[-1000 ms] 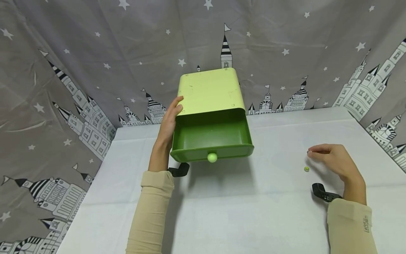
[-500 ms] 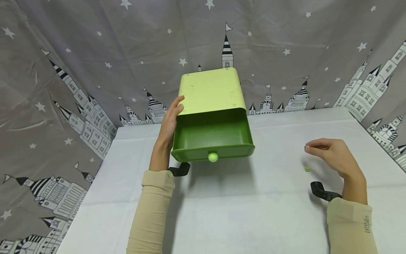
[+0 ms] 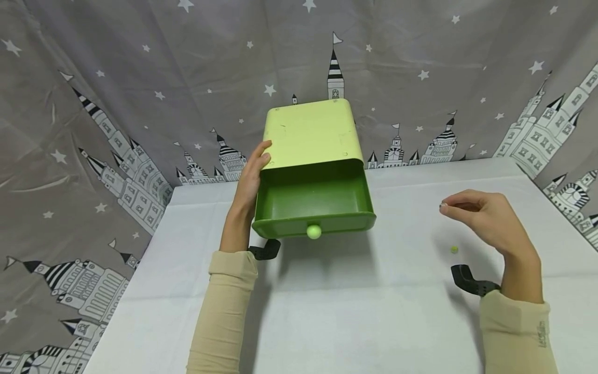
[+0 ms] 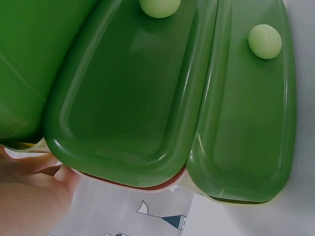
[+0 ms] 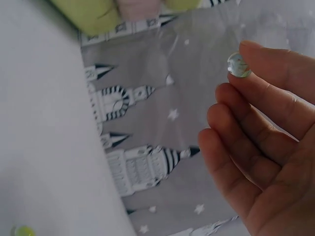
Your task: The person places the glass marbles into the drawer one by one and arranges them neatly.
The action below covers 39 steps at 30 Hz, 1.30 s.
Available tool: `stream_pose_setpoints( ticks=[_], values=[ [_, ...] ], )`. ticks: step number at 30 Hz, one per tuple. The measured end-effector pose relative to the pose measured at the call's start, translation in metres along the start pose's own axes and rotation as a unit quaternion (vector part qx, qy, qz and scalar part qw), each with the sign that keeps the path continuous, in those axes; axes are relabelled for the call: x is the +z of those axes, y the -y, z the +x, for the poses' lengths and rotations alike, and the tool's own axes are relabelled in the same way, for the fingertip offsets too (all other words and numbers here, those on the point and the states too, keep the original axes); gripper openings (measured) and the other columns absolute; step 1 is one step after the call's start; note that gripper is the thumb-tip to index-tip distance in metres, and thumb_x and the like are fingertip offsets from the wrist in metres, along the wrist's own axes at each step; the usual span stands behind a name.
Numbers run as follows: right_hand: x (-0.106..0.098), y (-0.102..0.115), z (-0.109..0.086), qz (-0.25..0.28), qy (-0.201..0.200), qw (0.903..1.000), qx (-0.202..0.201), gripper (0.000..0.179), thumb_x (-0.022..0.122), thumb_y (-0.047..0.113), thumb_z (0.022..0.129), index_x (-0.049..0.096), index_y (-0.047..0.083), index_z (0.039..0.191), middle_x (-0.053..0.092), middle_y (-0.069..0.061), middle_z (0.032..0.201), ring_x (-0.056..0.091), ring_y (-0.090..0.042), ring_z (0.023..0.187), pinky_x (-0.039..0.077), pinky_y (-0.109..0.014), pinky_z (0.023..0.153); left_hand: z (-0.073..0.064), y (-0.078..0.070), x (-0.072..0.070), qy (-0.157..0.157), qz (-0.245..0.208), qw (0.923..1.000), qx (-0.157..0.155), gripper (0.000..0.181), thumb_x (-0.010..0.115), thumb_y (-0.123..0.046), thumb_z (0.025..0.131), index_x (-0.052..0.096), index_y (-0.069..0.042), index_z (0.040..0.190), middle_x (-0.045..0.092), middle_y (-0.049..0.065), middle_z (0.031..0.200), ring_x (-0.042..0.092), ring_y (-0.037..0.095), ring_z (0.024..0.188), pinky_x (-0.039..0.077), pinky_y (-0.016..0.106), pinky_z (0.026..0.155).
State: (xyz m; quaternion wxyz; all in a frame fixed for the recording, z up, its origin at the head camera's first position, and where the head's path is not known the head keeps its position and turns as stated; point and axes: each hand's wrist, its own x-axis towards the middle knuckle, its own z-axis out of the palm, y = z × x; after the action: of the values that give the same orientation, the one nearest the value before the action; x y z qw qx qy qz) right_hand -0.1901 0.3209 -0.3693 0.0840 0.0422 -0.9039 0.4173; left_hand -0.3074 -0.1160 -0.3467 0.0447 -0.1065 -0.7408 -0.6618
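A small drawer cabinet (image 3: 312, 134) with a pale yellow top stands at the back of the table. Its green top drawer (image 3: 314, 223) is pulled out, and nothing shows inside. My left hand (image 3: 247, 182) rests along the cabinet's left side, fingertips at the top edge; the left wrist view shows part of this hand (image 4: 34, 191) beside two lower drawers (image 4: 123, 98) with round knobs. Raised over the table on the right, my right hand (image 3: 490, 218) pinches a clear glass marble (image 5: 238, 65) between thumb and index finger. A yellow-green marble (image 3: 454, 249) lies on the table below it.
A white cloth covers the table (image 3: 374, 322). Behind it hangs a grey curtain (image 3: 205, 62) printed with castles and stars. Black camera mounts (image 3: 472, 283) sit on both wrists.
My right hand has risen and shifted slightly left with the glass marble, away from the yellow-green marble on the table. The left hand and the cabinet stay in place.
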Motion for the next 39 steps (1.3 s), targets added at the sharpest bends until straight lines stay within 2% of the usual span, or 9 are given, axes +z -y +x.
stream_pose_setpoints(
  ticks=[6, 13, 21, 28, 34, 39],
  values=[
    [0.01, 0.027, 0.0, 0.014, -0.012, 0.9988, -0.045, 0.015, 0.074, 0.02, 0.09, 0.077, 0.009, 0.1, 0.07, 0.005, 0.097, 0.062, -0.004, 0.084, 0.045, -0.017, 0.07, 0.0, 0.0, 0.0, 0.001, 0.002, 1.0, 0.002, 0.053, 0.043, -0.038, 0.104, 0.037, -0.019, 0.153, 0.024, -0.006, 0.16, 0.02, 0.011, 0.144, 0.018, 0.04, 0.115],
    [0.023, 0.053, -0.001, 0.018, -0.003, 0.9949, -0.099, 0.007, 0.075, 0.012, 0.089, 0.077, 0.011, 0.095, 0.07, -0.001, 0.097, 0.062, -0.004, 0.088, 0.044, -0.015, 0.078, 0.0, -0.001, 0.0, -0.001, 0.008, 1.0, 0.002, 0.053, 0.042, -0.038, 0.104, 0.037, -0.019, 0.153, 0.024, -0.006, 0.16, 0.02, 0.011, 0.144, 0.017, 0.04, 0.115],
    [0.029, 0.064, -0.004, 0.024, -0.002, 0.989, -0.146, 0.009, 0.075, 0.008, 0.087, 0.076, 0.01, 0.096, 0.069, 0.0, 0.097, 0.062, -0.003, 0.088, 0.045, -0.015, 0.081, 0.0, -0.001, 0.0, -0.001, 0.008, 1.0, 0.005, 0.053, 0.042, -0.038, 0.104, 0.038, -0.019, 0.153, 0.025, -0.005, 0.16, 0.02, 0.011, 0.144, 0.017, 0.04, 0.115],
    [0.035, 0.072, -0.004, 0.038, -0.018, 0.9871, -0.155, 0.01, 0.076, 0.005, 0.086, 0.076, 0.01, 0.094, 0.069, 0.002, 0.093, 0.062, -0.004, 0.086, 0.045, -0.015, 0.08, 0.0, -0.001, 0.0, 0.002, -0.006, 1.0, 0.003, 0.053, 0.044, -0.037, 0.103, 0.038, -0.018, 0.152, 0.025, -0.005, 0.159, 0.023, 0.012, 0.142, 0.021, 0.04, 0.114],
    [0.048, 0.085, -0.004, 0.074, -0.054, 0.9782, -0.186, 0.012, 0.076, 0.0, 0.084, 0.076, 0.006, 0.094, 0.068, -0.001, 0.092, 0.062, -0.006, 0.084, 0.047, -0.016, 0.079, -0.001, -0.002, 0.0, 0.002, -0.006, 1.0, 0.004, 0.053, 0.043, -0.037, 0.103, 0.037, -0.018, 0.153, 0.025, -0.004, 0.16, 0.023, 0.013, 0.142, 0.021, 0.041, 0.114],
    [0.063, 0.1, -0.007, 0.121, -0.088, 0.9734, -0.173, 0.014, 0.076, -0.002, 0.083, 0.075, 0.003, 0.096, 0.069, -0.002, 0.092, 0.062, -0.008, 0.085, 0.048, -0.018, 0.08, 0.0, -0.001, 0.0, 0.0, -0.002, 1.0, 0.006, 0.053, 0.044, -0.037, 0.103, 0.038, -0.018, 0.153, 0.025, -0.005, 0.16, 0.022, 0.012, 0.143, 0.02, 0.04, 0.115]
  ],
)
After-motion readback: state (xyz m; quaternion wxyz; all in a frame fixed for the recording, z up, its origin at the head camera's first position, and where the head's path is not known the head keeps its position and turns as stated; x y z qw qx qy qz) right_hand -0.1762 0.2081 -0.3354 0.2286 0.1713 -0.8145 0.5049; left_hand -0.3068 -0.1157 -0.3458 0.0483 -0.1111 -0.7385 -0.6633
